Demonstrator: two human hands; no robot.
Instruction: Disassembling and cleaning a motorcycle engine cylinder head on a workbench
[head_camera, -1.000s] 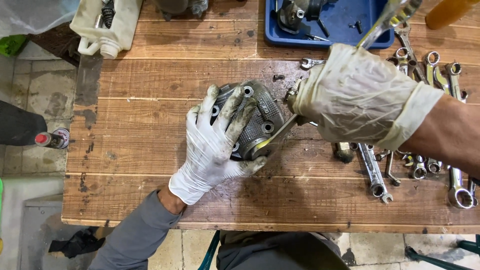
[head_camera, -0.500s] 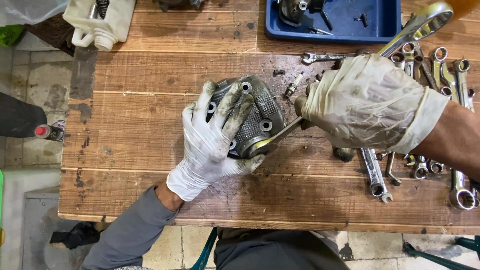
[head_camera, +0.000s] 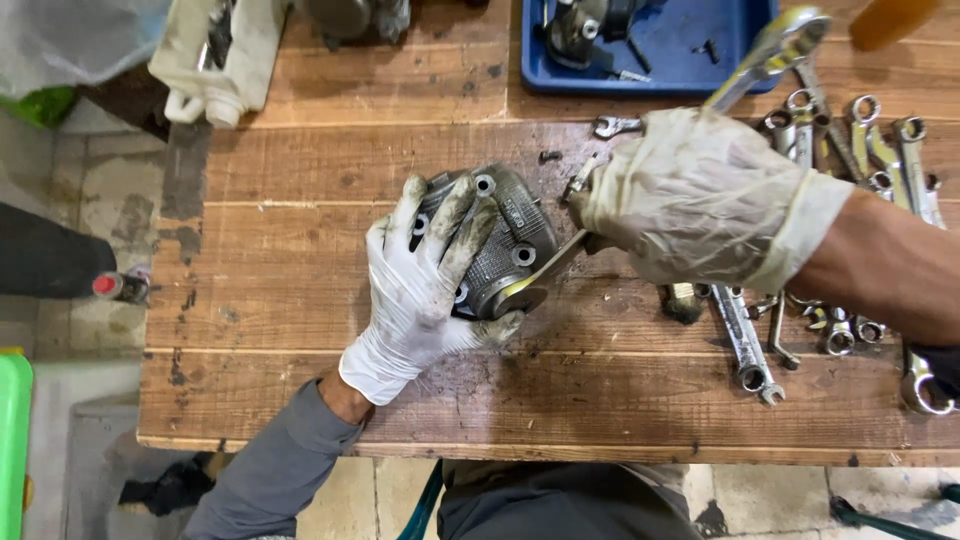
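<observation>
A grey finned metal engine part (head_camera: 505, 240) with bolt holes rests on the wooden workbench (head_camera: 300, 290). My left hand (head_camera: 420, 285), in a dirty white glove, lies spread over its left side and presses it down. My right hand (head_camera: 700, 200), also gloved, grips a long combination wrench (head_camera: 560, 262). The wrench's ring end sits on the lower right corner of the part, and its open end (head_camera: 790, 38) points up to the far right.
Several loose wrenches (head_camera: 840, 180) lie on the bench at the right. A blue tray (head_camera: 660, 45) with small parts stands at the back. A white plastic jug (head_camera: 215, 55) is at the back left. The bench's front edge is near my body.
My right hand has swung the wrench, its upper end moving right and its ring end staying on the part. My left hand keeps holding the part in the same place.
</observation>
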